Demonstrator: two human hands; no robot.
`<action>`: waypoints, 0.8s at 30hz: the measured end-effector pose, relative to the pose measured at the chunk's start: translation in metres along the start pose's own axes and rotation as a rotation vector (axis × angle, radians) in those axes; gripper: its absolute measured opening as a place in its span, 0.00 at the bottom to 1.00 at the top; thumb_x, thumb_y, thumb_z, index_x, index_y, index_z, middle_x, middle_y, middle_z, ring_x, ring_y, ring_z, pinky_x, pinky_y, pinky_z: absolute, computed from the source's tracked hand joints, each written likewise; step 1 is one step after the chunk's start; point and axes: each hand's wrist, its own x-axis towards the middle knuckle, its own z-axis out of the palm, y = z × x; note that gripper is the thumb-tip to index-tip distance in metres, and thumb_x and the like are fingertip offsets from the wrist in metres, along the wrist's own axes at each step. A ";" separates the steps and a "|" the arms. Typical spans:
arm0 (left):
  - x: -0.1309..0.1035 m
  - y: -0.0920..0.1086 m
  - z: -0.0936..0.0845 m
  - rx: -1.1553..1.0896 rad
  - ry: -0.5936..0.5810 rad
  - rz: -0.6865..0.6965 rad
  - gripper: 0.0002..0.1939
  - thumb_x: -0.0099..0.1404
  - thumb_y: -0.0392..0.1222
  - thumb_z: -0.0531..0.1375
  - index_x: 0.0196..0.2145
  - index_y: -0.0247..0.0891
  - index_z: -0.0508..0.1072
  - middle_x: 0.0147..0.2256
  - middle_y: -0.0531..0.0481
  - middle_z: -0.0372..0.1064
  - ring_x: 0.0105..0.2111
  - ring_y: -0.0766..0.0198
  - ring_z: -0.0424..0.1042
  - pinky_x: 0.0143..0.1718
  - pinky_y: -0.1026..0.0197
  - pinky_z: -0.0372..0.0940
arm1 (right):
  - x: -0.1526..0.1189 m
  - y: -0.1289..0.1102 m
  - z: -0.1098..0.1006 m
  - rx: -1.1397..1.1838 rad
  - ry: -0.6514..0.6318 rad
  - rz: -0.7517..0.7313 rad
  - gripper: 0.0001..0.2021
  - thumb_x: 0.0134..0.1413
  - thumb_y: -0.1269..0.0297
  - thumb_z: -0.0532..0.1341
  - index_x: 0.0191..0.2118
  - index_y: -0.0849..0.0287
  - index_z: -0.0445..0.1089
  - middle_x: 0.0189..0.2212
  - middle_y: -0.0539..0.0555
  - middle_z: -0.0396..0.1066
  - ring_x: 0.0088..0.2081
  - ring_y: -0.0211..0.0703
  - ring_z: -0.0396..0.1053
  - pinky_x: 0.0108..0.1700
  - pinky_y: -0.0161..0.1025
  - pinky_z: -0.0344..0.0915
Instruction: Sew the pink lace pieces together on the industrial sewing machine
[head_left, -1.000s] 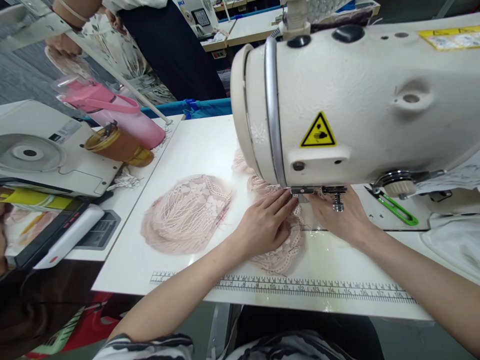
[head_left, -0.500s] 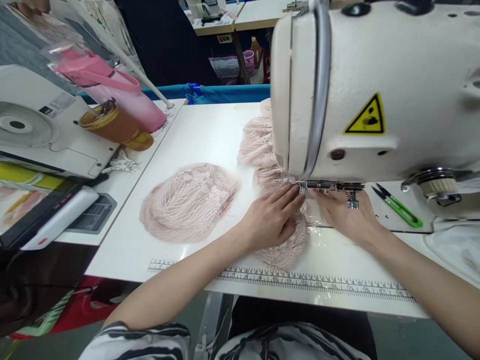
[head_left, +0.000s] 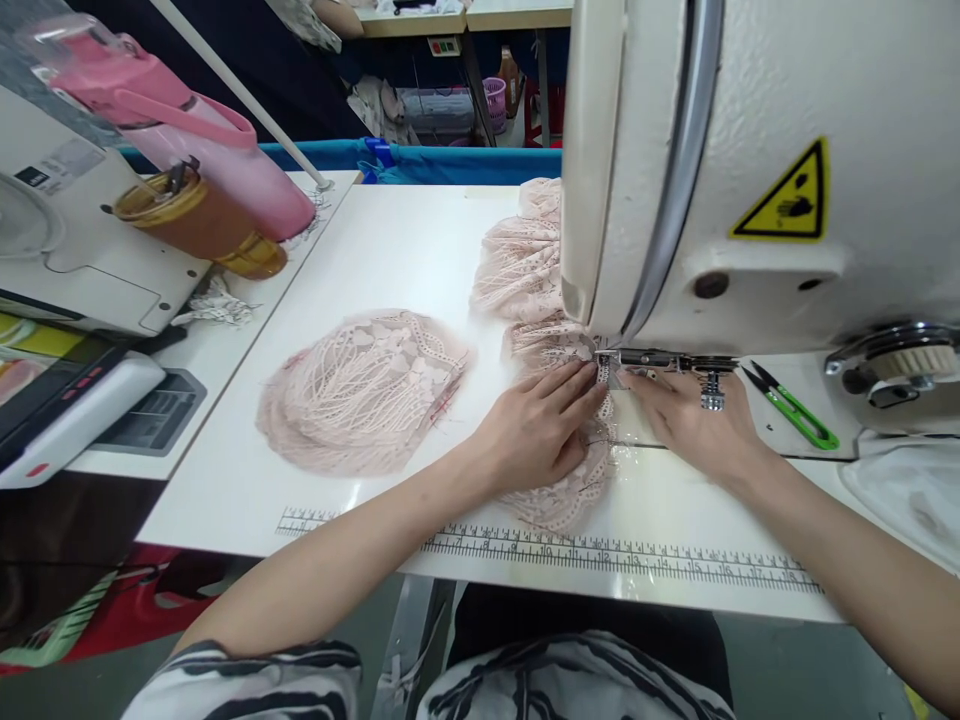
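My left hand [head_left: 538, 425] lies flat on a pale pink lace piece [head_left: 559, 505], its fingers stretched toward the presser foot area of a white sewing machine [head_left: 757, 190]. The lace runs under the machine head and gathers in ruffles behind it. On the other side of the needle area, my right hand [head_left: 701, 415] rests on the machine bed with its fingers stretched forward beside the lace edge. Metal attachment parts [head_left: 675, 362] partly cover those fingers. To the left lies a stack of similar lace pieces [head_left: 360, 395] with reddish threads along one edge.
Green-handled thread snips [head_left: 799, 408] lie right of my right hand. A printed ruler strip [head_left: 622, 555] runs along the front of the white table [head_left: 420, 245]. At the left stand a pink bottle [head_left: 225, 150] and an amber cup [head_left: 202, 225]. White fabric [head_left: 911, 495] lies at the right.
The camera view has shifted, so the machine looks larger and the left-hand items sit further left. Both hands stay at nearly the same place by the needle area.
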 end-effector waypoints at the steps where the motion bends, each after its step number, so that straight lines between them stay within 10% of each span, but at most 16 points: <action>1: 0.000 0.000 -0.001 -0.005 -0.004 -0.004 0.27 0.65 0.39 0.51 0.61 0.28 0.64 0.61 0.37 0.61 0.63 0.49 0.58 0.62 0.46 0.60 | 0.000 0.002 0.001 -0.014 0.004 -0.013 0.15 0.65 0.66 0.51 0.44 0.53 0.75 0.41 0.56 0.78 0.46 0.49 0.72 0.51 0.50 0.61; 12: 0.022 0.005 -0.034 -0.167 0.104 -0.399 0.14 0.69 0.45 0.56 0.46 0.37 0.77 0.46 0.45 0.75 0.43 0.57 0.74 0.37 0.57 0.71 | 0.004 0.013 0.015 0.131 0.139 0.081 0.16 0.56 0.72 0.53 0.41 0.57 0.78 0.37 0.54 0.78 0.38 0.48 0.71 0.39 0.42 0.63; 24: 0.059 0.006 0.008 -0.177 0.207 -0.608 0.08 0.61 0.45 0.65 0.33 0.37 0.79 0.32 0.48 0.77 0.32 0.60 0.73 0.32 0.59 0.66 | 0.004 0.017 0.014 0.206 0.154 0.118 0.15 0.57 0.71 0.53 0.38 0.58 0.78 0.38 0.56 0.76 0.40 0.50 0.70 0.42 0.44 0.64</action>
